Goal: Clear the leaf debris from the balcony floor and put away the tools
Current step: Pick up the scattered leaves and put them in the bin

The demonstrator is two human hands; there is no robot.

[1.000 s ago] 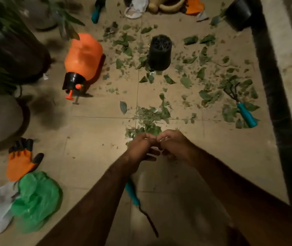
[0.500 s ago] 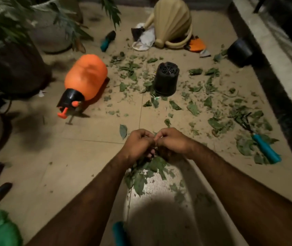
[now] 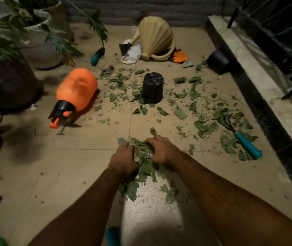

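Floor [image 3: 67, 174] — left hand [image 3: 124, 158], leaves [image 3: 146, 166], right hand [image 3: 160, 150]

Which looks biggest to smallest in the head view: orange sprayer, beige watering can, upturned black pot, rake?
1. Sprayer, though it is nearer the camera.
2. Watering can, farther away.
3. Black pot and rake: unsure, since the rake is longer but thin.

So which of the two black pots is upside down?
The middle pot, its holed base facing up. The other pot, by the ledge, lies tipped on its side.
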